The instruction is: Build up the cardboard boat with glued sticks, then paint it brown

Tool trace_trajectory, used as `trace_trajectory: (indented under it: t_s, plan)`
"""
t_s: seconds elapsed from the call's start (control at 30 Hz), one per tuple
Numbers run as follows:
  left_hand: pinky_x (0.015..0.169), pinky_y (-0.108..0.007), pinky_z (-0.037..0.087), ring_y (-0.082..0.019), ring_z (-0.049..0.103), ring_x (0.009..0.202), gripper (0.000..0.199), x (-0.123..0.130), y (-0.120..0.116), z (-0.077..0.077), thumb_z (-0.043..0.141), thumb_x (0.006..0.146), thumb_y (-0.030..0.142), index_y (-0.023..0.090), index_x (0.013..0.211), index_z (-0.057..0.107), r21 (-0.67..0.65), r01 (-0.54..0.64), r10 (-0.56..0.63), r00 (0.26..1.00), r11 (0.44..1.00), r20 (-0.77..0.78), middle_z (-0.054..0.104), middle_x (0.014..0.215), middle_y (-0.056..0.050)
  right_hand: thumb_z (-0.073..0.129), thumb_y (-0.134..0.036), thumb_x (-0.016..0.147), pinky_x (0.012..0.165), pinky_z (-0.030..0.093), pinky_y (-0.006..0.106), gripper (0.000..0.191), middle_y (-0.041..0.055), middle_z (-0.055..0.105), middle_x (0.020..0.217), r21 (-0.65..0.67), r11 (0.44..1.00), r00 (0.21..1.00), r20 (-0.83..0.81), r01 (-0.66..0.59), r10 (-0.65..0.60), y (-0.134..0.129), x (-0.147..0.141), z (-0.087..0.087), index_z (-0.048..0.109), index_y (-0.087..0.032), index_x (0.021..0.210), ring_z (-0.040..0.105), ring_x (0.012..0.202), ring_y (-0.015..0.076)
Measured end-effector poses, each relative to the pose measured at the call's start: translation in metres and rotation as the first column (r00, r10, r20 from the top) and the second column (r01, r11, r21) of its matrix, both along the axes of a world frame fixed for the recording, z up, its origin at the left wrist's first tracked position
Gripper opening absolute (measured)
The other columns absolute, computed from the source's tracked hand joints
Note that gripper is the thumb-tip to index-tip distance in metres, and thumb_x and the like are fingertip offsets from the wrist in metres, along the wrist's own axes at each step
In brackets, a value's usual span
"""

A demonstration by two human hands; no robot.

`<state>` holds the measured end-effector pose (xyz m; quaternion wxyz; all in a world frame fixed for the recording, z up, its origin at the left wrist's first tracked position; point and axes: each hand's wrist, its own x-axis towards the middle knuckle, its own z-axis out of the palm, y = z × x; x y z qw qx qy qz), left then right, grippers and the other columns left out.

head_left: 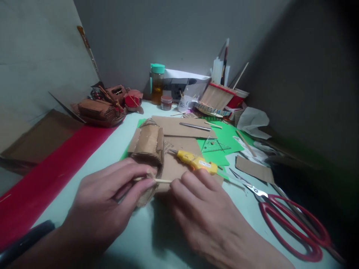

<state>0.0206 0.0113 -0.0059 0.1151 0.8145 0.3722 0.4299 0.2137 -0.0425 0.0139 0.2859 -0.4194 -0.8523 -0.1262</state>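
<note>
A thin wooden stick (163,181) spans the gap between my two hands. My left hand (112,198) pinches its left part between thumb and fingers, along with a small pale scrap at the fingertips. The right end is gripped by my right hand (199,205), fingers curled, knuckles up. Just behind my left fingers stands a rounded cardboard model (147,140); its lower part is partly hidden by that hand. A yellow glue gun (193,160) lies on cardboard beyond my right hand, its nozzle toward the model.
Red-handled scissors (260,193) lie at the right beside a cardboard piece (254,169). A green set square (215,145) and metal blade (195,126) lie farther back. A bottle (157,84), a jar (166,102) and brown craft pieces (98,110) line the wall. Red strip (58,172) at left.
</note>
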Motion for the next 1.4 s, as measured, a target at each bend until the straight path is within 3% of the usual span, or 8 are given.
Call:
trace_trajectory:
  t_s: [0.13,0.3,0.4,0.53,0.7,0.8,0.97,1.4]
  plan:
    - [0.069,-0.024,0.056,-0.014,0.072,0.073,0.009,0.002,0.0,0.005,0.064,0.095,0.029,0.028,0.093,0.073,0.015,0.0,0.001,1.0,1.0,-0.031,0.078,0.084,0.004,0.041,-0.004,0.101,0.065,0.039,0.036,0.039,0.001,0.059,0.071,-0.054,0.998,1.0,-0.014,-0.022,0.021,0.0,0.001,0.003,0.065,-0.016,0.073,0.044,0.066,0.0173]
    - [0.068,-0.026,0.056,-0.016,0.074,0.076,0.01,0.003,-0.001,0.008,0.064,0.096,0.031,0.028,0.093,0.072,-0.001,-0.02,0.02,0.999,1.0,-0.026,0.079,0.087,0.002,0.044,-0.011,0.106,0.085,0.047,0.035,0.036,0.002,0.065,0.085,-0.326,0.94,0.995,-0.032,-0.101,0.096,-0.018,0.019,0.027,0.065,-0.019,0.079,0.056,0.083,0.0169]
    - [0.067,-0.026,0.055,-0.016,0.074,0.077,0.009,0.002,-0.001,0.007,0.065,0.095,0.031,0.028,0.093,0.073,-0.02,-0.019,0.018,0.999,1.0,-0.029,0.08,0.087,0.003,0.058,-0.014,0.1,0.067,0.047,0.029,0.021,-0.0014,0.057,0.076,-0.313,0.946,0.968,-0.25,-0.084,0.003,-0.028,0.033,0.04,0.067,-0.023,0.084,0.054,0.073,0.0144]
    - [0.07,-0.026,0.055,-0.016,0.074,0.081,0.009,0.0,-0.002,0.005,0.067,0.095,0.033,0.028,0.094,0.074,-0.023,-0.005,0.004,1.0,1.0,-0.031,0.08,0.09,0.002,0.066,-0.019,0.096,0.053,0.041,0.026,0.013,-0.0015,0.058,0.077,-0.274,0.959,0.893,-0.411,0.072,-0.185,-0.03,0.045,0.047,0.069,-0.026,0.086,0.055,0.069,0.0127]
    - [0.071,-0.026,0.054,-0.015,0.072,0.081,0.009,0.001,-0.004,0.007,0.065,0.096,0.036,0.03,0.094,0.072,0.006,-0.081,0.082,0.993,0.997,-0.086,0.08,0.091,0.005,0.067,-0.019,0.095,0.062,0.045,0.027,0.01,-0.0008,0.062,0.078,-0.159,0.975,0.857,-0.47,0.157,-0.214,-0.019,0.044,0.041,0.07,-0.021,0.086,0.058,0.071,0.0124]
    - [0.073,-0.025,0.053,-0.014,0.071,0.079,0.01,0.002,-0.005,0.009,0.066,0.095,0.036,0.029,0.092,0.073,0.003,-0.095,0.095,0.993,0.995,-0.066,0.08,0.09,0.006,0.067,-0.018,0.096,0.071,0.049,0.027,0.005,0.0032,0.065,0.091,-0.235,0.97,0.9,-0.406,0.065,-0.159,-0.013,0.038,0.034,0.071,-0.017,0.099,0.062,0.083,0.0147]
    - [0.071,-0.023,0.05,-0.013,0.07,0.077,0.014,0.002,-0.005,0.01,0.067,0.095,0.037,0.026,0.092,0.074,-0.017,-0.103,0.101,0.992,0.995,-0.071,0.079,0.088,0.004,0.065,-0.025,0.1,0.082,0.05,0.033,0.023,0.0074,0.067,0.109,-0.374,0.927,0.968,-0.233,-0.002,-0.092,-0.005,0.028,0.021,0.067,-0.014,0.12,0.059,0.098,0.0201]
    - [0.07,-0.027,0.049,-0.016,0.068,0.077,0.015,0.001,-0.006,0.009,0.066,0.094,0.044,0.031,0.095,0.073,-0.127,-0.092,0.09,0.996,0.988,-0.023,0.078,0.09,0.005,0.053,-0.014,0.103,0.071,0.046,0.034,0.019,0.0071,0.067,0.094,-0.415,0.909,0.972,-0.23,-0.043,-0.059,-0.003,0.026,0.015,0.072,-0.013,0.105,0.056,0.084,0.02]
